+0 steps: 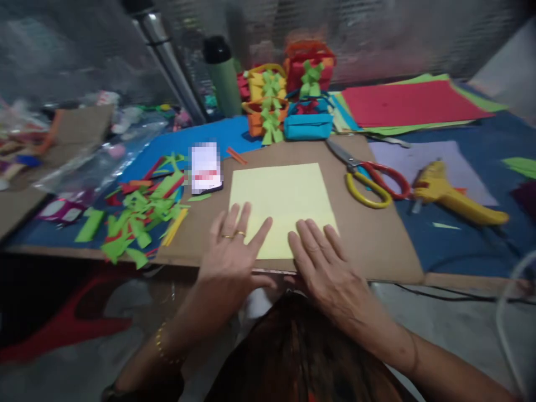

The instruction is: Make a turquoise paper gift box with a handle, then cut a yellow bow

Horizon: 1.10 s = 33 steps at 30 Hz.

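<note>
A pale yellow sheet of paper (278, 192) lies on a brown cardboard sheet (377, 245) in front of me. My left hand (230, 251) rests on the paper's lower left part, fingers spread, with rings on it. My right hand (324, 259) lies flat over the lower right corner, its fingers stretched out. Neither hand grips anything. Scissors with red and yellow handles (368, 181) lie on the cardboard's right side, blades partly apart. To the left of the paper is a phone (205, 167) with a lit screen.
Green and red paper scraps (142, 215) are heaped at the left. Small paper bags (307, 118) and a green bottle (221, 75) stand at the back. A yellow glue gun (456, 198) lies right, below stacked coloured sheets (414, 103).
</note>
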Available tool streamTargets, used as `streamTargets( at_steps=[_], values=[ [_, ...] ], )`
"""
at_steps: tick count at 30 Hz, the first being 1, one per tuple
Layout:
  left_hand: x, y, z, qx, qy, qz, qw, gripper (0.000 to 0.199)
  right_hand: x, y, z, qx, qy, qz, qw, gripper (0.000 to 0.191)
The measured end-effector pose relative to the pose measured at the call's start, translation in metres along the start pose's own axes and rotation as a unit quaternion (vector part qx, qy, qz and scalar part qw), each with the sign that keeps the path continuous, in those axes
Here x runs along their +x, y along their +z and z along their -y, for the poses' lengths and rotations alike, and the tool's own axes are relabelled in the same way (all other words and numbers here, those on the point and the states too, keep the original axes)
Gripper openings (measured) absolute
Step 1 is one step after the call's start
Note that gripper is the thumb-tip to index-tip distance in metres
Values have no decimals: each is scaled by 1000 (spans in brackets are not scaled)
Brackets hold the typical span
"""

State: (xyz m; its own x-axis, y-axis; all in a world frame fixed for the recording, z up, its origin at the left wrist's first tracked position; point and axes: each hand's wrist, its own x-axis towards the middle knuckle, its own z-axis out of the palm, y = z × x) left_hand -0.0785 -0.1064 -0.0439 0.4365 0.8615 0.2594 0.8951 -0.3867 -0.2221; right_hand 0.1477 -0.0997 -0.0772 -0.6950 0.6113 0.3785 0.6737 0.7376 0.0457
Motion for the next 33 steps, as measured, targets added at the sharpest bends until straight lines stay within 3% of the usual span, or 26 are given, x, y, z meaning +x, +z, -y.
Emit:
streamTargets(
  at_steps=[4, 7, 15, 20, 24, 28, 33],
  values=[
    [-5, -7, -34, -75, 41, -15, 996, 123, -5, 7, -5, 6, -12, -30, 999, 57],
    [-7, -5, -47, -109, 63, -17, 992, 114, -7, 11, -8, -9, -28, -54, 998, 54],
    [-37, 6, -31, -105, -19, -8, 994, 108, -5, 9, -8, -20, -24, -65, 997, 55],
    [-58, 0, -27, -48, -79, -73, 993, 92, -5, 7, -6, -1, -13, -44, 999, 61],
    [-38, 0, -36, -56, -83, -74, 992, 101, -5, 7, -5, -3, -8, -17, 1000, 62],
    [-15, 13, -48, -115, 15, -89, 989, 107, -2, 9, -2, -14, -1, -15, 1000, 60],
    [-15, 27, -51, -104, 21, -105, 989, 103, 3, 2, -4, -29, -25, -2, 999, 59]
  ],
)
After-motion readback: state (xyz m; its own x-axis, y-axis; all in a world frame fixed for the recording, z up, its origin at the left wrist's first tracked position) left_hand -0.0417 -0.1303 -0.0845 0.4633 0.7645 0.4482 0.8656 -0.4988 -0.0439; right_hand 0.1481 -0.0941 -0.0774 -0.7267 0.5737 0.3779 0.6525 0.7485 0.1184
